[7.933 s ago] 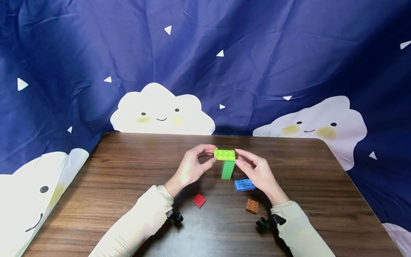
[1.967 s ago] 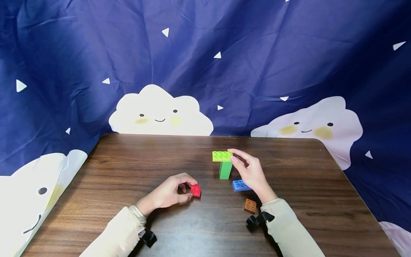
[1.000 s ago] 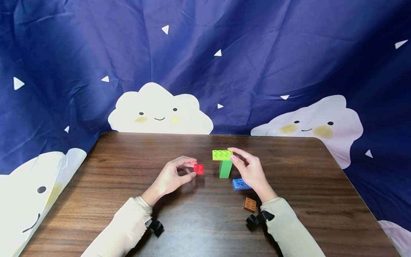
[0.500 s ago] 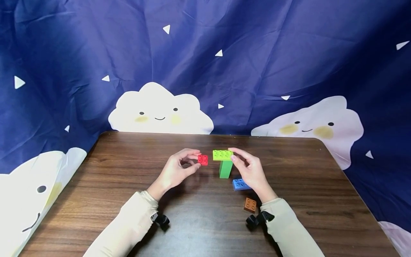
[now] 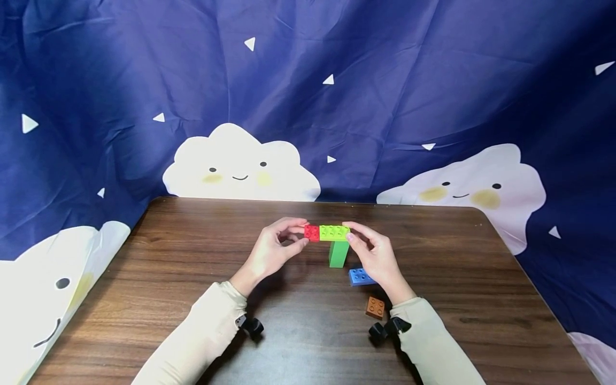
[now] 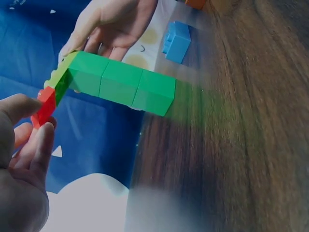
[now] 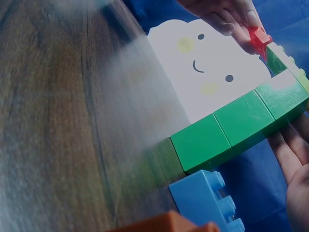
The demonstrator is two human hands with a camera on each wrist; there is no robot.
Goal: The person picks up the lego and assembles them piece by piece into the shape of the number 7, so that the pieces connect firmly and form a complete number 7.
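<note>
My left hand [image 5: 272, 248] pinches a small red brick [image 5: 312, 232] between thumb and fingers, raised off the table. The red brick is against the left end of a lime brick [image 5: 334, 232]; whether they are joined I cannot tell. That lime brick lies on top of a green column [image 5: 339, 254], overhanging it to the left. In the left wrist view the column shows as three stacked green bricks [image 6: 120, 83]. My right hand [image 5: 380, 259] holds the lime brick's right end with thumb and fingertips.
A blue brick [image 5: 361, 276] lies just right of the column's foot, partly behind my right hand. Nearer the front is an orange-brown brick [image 5: 375, 307]. The wooden table [image 5: 192, 256] ends at a blue cloth [image 5: 366, 107] with clouds.
My left hand has picked up the red brick from the table and brought it up and rightward against the lime brick. My right hand has stayed at the lime brick during the last two seconds.
</note>
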